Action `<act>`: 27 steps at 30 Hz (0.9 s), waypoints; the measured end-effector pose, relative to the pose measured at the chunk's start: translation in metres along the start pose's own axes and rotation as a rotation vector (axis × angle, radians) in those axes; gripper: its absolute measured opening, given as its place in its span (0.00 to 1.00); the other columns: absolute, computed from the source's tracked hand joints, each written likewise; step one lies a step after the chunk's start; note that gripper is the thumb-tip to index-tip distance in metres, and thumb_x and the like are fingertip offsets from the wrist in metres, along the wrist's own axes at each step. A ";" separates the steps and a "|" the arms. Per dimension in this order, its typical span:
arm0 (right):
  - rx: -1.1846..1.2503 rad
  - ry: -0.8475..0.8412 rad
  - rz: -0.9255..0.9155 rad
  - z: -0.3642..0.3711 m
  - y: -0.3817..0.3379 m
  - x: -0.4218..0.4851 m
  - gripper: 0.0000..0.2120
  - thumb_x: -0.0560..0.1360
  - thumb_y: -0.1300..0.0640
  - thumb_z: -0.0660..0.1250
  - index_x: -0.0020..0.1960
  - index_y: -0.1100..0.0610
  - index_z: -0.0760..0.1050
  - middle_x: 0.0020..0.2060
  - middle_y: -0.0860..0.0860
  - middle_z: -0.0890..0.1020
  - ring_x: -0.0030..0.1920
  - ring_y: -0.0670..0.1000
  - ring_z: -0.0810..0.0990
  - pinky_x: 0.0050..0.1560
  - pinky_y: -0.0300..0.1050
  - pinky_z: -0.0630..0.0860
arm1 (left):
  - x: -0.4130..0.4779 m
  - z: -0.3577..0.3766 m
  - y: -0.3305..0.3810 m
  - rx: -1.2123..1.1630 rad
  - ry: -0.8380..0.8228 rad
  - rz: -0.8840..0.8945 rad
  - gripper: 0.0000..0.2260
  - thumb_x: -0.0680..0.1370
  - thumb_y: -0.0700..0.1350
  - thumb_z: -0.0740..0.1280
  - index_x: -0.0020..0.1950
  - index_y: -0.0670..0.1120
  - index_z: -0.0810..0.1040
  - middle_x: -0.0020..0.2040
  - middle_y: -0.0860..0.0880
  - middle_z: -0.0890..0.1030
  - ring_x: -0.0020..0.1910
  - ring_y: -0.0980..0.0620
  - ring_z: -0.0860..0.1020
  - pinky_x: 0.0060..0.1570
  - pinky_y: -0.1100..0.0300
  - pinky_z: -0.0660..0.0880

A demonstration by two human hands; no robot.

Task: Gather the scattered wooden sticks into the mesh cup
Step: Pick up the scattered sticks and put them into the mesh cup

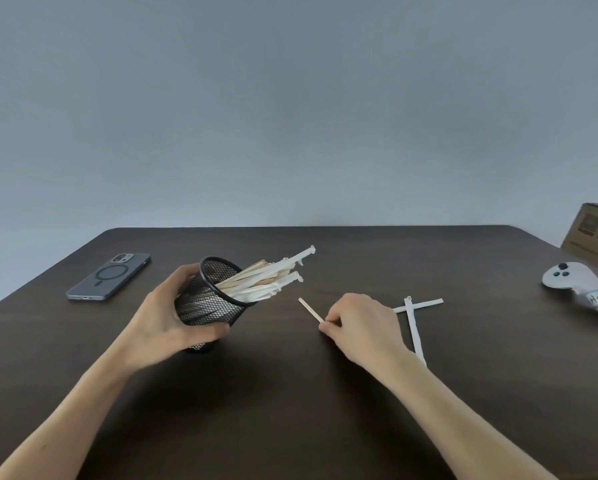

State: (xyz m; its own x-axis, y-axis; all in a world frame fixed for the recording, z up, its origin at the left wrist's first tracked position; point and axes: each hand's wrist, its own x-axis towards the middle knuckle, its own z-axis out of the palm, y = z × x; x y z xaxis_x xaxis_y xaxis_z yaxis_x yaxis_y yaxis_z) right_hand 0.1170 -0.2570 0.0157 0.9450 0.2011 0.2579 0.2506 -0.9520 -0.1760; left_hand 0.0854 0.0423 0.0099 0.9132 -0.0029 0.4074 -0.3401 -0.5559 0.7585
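Gripping the mesh cup (210, 299) tilted toward the right, the left hand (167, 315) wraps around its wall; wooden sticks (266, 277) fan from its mouth. The right hand (361, 323) pinches one bare stick (310, 310) by its near end. Two wrapped sticks (416, 318) lie crossed on the desk (290, 393) just beyond it, toward the right edge.
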 end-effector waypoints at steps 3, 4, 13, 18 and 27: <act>-0.088 -0.007 -0.039 -0.007 -0.006 0.000 0.07 0.78 0.55 0.64 0.48 0.53 0.81 0.47 0.50 0.83 0.49 0.55 0.82 0.42 0.46 0.71 | 0.000 0.005 0.002 -0.019 0.001 -0.022 0.37 0.56 0.56 0.82 0.64 0.55 0.80 0.58 0.61 0.88 0.55 0.61 0.86 0.60 0.57 0.79; -0.101 -0.006 -0.050 -0.009 -0.007 0.000 0.06 0.78 0.56 0.63 0.48 0.54 0.79 0.46 0.50 0.82 0.48 0.56 0.81 0.42 0.46 0.73 | 0.000 0.006 0.002 -0.021 0.003 -0.029 0.37 0.56 0.55 0.82 0.65 0.54 0.80 0.58 0.60 0.88 0.55 0.60 0.86 0.61 0.56 0.79; 0.046 0.006 0.035 -0.027 0.037 -0.012 0.07 0.82 0.54 0.56 0.51 0.58 0.67 0.47 0.53 0.80 0.45 0.57 0.81 0.39 0.48 0.71 | -0.001 0.022 0.017 -0.096 0.005 -0.039 0.39 0.56 0.55 0.82 0.67 0.50 0.80 0.60 0.59 0.88 0.56 0.60 0.86 0.60 0.59 0.78; -0.160 -0.036 0.209 -0.039 0.065 -0.022 0.16 0.79 0.45 0.63 0.57 0.58 0.71 0.53 0.52 0.80 0.53 0.56 0.82 0.41 0.46 0.70 | -0.001 0.038 0.029 -0.121 -0.017 -0.030 0.38 0.56 0.55 0.82 0.65 0.52 0.80 0.59 0.60 0.88 0.56 0.61 0.86 0.58 0.62 0.78; -0.391 -0.231 0.200 -0.039 0.077 -0.018 0.08 0.78 0.61 0.61 0.56 0.55 0.75 0.56 0.52 0.81 0.52 0.55 0.80 0.45 0.45 0.70 | -0.001 0.049 0.036 -0.111 -0.044 -0.015 0.36 0.56 0.55 0.81 0.64 0.53 0.80 0.58 0.61 0.88 0.54 0.61 0.87 0.56 0.67 0.80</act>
State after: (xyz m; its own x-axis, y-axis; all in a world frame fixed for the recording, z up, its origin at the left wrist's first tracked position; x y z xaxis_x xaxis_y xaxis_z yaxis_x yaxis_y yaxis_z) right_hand 0.1113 -0.3429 0.0350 0.9995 0.0097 0.0306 0.0040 -0.9836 0.1804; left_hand 0.0830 -0.0181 0.0120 0.9265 -0.0336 0.3747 -0.3471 -0.4606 0.8169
